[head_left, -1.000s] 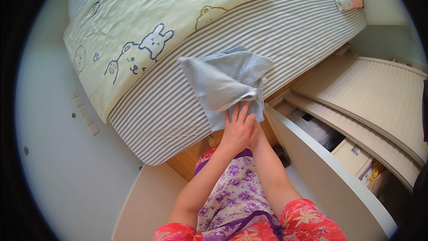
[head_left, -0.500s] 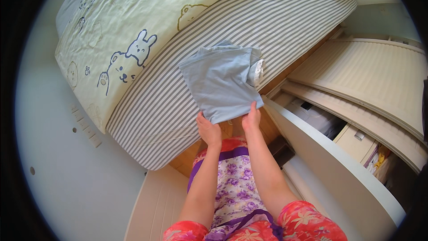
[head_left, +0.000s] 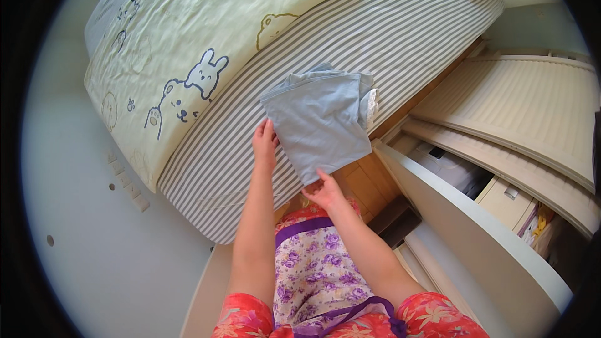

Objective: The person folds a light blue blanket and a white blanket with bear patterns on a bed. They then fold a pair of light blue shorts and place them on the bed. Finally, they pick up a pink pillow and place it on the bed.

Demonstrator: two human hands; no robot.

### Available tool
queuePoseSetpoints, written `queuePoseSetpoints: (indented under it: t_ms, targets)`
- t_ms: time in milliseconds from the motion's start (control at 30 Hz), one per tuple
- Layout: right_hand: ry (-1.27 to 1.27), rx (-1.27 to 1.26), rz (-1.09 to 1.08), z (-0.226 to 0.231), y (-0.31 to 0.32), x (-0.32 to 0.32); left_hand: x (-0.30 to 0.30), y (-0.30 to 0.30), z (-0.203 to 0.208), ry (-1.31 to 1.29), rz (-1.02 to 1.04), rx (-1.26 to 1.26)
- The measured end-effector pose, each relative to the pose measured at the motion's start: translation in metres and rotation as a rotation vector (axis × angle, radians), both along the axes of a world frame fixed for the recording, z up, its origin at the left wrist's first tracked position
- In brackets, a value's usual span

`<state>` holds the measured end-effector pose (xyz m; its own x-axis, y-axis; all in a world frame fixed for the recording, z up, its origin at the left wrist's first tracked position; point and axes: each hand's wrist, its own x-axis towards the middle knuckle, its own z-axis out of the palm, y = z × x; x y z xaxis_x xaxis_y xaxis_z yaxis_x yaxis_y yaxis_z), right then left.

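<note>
A folded light-blue garment [head_left: 319,122] with white lace trim at its right side lies over the near edge of the bed, its front corner hanging past the edge. My right hand [head_left: 322,189] pinches that front corner, thumb on top and fingers beneath. Against the garment's left edge is my left hand [head_left: 265,143], fingers loosely bent and a little apart, with no cloth plainly gripped. The bed's striped sheet [head_left: 219,163] spreads under the garment.
A pale yellow quilt [head_left: 206,19] with cartoon animals covers the bed's far left. At right stand an open white door panel [head_left: 463,213], cream slatted panels [head_left: 507,97] and a drawer [head_left: 501,197]. A dark brown box-like thing [head_left: 393,219] sits on the wooden floor [head_left: 366,184].
My left hand has let go of the front left corner and moved up along the garment's left edge. My right hand has shifted left from the right corner to the front left one.
</note>
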<state>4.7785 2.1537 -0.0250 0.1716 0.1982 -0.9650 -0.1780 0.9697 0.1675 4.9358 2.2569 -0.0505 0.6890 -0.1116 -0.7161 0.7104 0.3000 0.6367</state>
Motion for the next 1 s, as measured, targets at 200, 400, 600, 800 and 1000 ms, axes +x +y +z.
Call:
queuePoseSetpoints:
  t_ms: [200, 400, 600, 800, 1000]
  targets:
    - [-0.147, 0.135, -0.217, -0.013, 0.004, -0.015, 0.043, -0.010, 0.028, 0.117, -0.463, 0.204]
    - [-0.560, -0.429, -0.133, 0.174, -0.043, 0.008, 0.028, -0.003, 0.137, 0.020, -0.063, -0.209]
    - [-0.623, -0.370, -0.116, 0.244, -0.043, -0.004, -0.005, 0.029, 0.228, 0.004, 0.092, -0.162]
    - [-0.778, -0.178, -0.068, 0.271, -0.021, 0.022, 0.016, 0.081, 0.271, -0.032, 0.036, -0.064]
    - [-0.983, -0.568, 0.046, 0.322, 0.036, 0.113, 0.121, 0.134, 0.291, -0.285, 0.039, -0.218]
